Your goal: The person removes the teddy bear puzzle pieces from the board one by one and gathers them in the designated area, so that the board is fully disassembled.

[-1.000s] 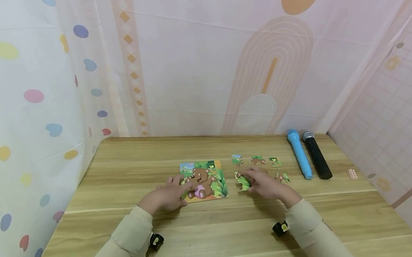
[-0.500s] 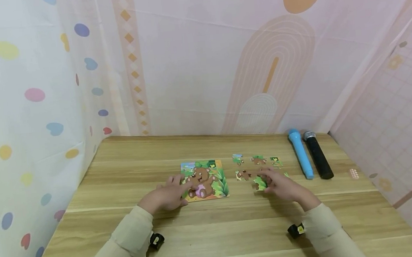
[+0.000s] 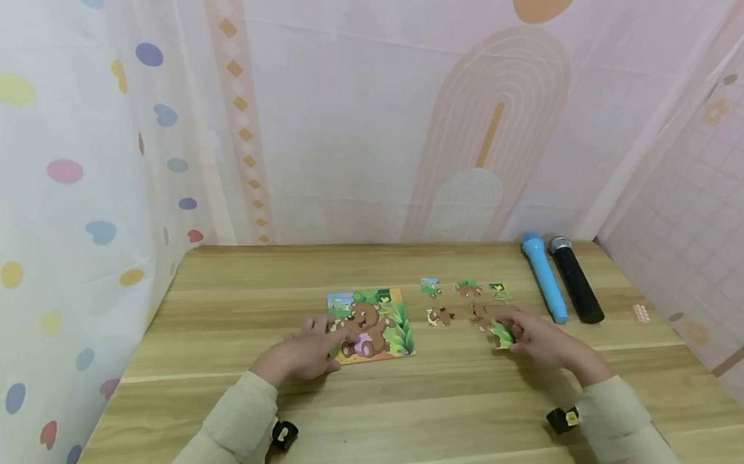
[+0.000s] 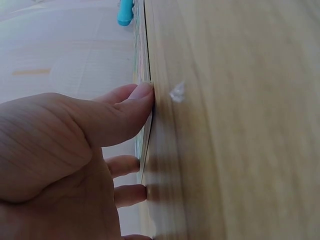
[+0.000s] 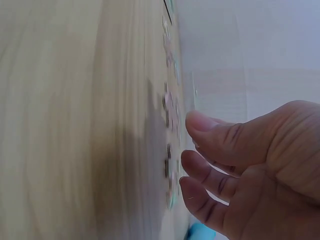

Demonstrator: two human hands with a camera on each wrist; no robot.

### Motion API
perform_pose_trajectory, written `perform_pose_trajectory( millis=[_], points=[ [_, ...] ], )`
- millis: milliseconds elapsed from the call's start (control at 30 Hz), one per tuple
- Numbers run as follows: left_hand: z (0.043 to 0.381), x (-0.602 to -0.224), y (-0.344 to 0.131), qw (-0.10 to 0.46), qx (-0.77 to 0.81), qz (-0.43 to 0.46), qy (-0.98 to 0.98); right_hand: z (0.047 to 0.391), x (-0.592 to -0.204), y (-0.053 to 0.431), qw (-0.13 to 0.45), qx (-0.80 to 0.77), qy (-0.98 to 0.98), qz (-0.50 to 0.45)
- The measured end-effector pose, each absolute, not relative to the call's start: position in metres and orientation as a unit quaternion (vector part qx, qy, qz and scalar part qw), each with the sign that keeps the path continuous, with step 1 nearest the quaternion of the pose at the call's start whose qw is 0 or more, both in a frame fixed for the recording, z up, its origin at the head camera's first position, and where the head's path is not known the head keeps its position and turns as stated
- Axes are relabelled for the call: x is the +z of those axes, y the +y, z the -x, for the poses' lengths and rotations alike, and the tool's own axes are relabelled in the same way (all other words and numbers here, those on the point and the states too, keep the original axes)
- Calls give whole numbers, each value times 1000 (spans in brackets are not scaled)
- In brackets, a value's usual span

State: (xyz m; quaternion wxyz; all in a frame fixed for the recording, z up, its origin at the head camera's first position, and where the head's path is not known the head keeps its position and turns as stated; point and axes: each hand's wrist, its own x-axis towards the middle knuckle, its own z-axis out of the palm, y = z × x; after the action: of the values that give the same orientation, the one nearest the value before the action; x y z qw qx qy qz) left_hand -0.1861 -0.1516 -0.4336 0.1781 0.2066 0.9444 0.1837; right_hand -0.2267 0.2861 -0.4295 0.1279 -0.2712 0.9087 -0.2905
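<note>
My left hand [image 3: 302,350] rests at the left edge of a picture board [image 3: 396,332] showing a brown bear. One finger lies across the picture. In the left wrist view the thumb [image 4: 135,102] touches the board's edge. My right hand [image 3: 544,338] pinches a green jigsaw piece [image 3: 502,335] near its fingertips, just above or on the table. Other jigsaw pieces lie around it: a blue-and-green one [image 3: 430,286], a bear-head one [image 3: 468,289], a green one [image 3: 500,292] and brown ones [image 3: 441,317]. The right wrist view hides the held piece.
A blue microphone [image 3: 548,287] and a black microphone [image 3: 578,285] lie at the back right of the wooden table [image 3: 387,420]. A small dotted pad [image 3: 641,313] is near the right edge. Patterned curtains [image 3: 337,118] hang behind and on both sides.
My right hand has moved to the right, and the green jigsaw piece has travelled with it. A brown piece left behind has come into view. The left hand stays put on the board.
</note>
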Motion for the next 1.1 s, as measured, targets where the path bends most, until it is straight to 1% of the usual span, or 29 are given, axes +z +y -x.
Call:
perform_pose_trajectory(
  millis=[267,500,1100],
  points=[
    [185,-430,-150,180,180,-200,946,221,-430,303,138,-286,915,250],
    [183,-427,-150,179,175,-199,947,216,-434,313,127,-256,922,261],
    [184,-430,-150,177,173,-199,948,217,-437,322,130,-239,924,270]
  ],
)
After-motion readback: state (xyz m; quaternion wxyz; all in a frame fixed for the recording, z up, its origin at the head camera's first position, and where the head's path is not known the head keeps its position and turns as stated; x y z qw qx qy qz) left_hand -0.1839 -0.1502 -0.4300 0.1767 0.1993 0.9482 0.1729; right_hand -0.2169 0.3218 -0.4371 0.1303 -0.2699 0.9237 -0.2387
